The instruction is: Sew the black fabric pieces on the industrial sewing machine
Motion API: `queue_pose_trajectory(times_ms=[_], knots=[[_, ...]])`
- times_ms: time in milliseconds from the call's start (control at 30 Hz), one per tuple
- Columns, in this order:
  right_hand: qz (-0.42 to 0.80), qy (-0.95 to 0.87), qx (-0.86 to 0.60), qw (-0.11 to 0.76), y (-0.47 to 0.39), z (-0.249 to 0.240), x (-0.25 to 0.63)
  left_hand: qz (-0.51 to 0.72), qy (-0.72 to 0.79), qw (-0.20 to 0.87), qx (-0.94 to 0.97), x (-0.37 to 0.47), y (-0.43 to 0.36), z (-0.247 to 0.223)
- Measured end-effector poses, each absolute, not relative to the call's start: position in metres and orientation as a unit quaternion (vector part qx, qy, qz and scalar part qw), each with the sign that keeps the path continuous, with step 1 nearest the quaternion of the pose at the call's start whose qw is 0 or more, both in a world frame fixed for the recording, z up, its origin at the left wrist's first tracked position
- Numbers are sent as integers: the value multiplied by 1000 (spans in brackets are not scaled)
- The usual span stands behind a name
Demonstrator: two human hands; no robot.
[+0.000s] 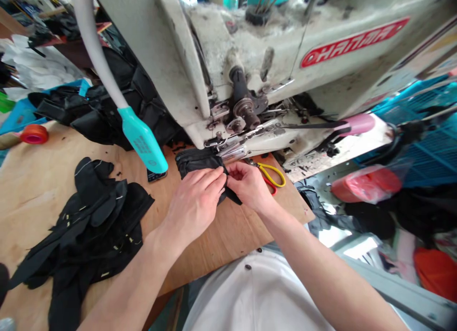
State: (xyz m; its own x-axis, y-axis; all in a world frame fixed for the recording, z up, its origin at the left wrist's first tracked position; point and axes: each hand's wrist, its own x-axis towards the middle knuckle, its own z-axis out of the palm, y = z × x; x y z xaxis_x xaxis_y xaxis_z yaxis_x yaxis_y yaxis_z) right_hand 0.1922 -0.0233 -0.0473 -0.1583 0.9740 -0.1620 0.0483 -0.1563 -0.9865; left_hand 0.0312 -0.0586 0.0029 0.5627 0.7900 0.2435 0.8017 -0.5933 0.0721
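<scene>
A black fabric piece with layered, stitched-looking edges lies at the front of the sewing machine, close under its needle area. My left hand rests over the piece from the left, fingers together and bent around its near edge; the thumb is hidden. From the right, my right hand pinches the same piece between thumb and forefinger, its fingertips almost meeting those of the left. A dark strip hangs below the fingers. Just beyond the right hand lie scissors with yellow and red handles.
Cut black fabric parts lie heaped on the wooden table at left. A turquoise-headed lamp hangs over a small dark device. Black pieces are piled behind; a red tape roll sits far left.
</scene>
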Motion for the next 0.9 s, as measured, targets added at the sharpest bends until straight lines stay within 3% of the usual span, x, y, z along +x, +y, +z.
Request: queue_pose_trajectory(times_ms=[567,733,900], knots=[[626,-445,-464,441,-10,-44,187,-253,-461,-19,-850,14,-52,-22],[443,-647,-414,463,-32,-47,205,-351,-461,-56,-813,3,-50,-25],[266,-819,-322,393,-29,-44,218,-390,-506,-158,-753,0,-28,-7]])
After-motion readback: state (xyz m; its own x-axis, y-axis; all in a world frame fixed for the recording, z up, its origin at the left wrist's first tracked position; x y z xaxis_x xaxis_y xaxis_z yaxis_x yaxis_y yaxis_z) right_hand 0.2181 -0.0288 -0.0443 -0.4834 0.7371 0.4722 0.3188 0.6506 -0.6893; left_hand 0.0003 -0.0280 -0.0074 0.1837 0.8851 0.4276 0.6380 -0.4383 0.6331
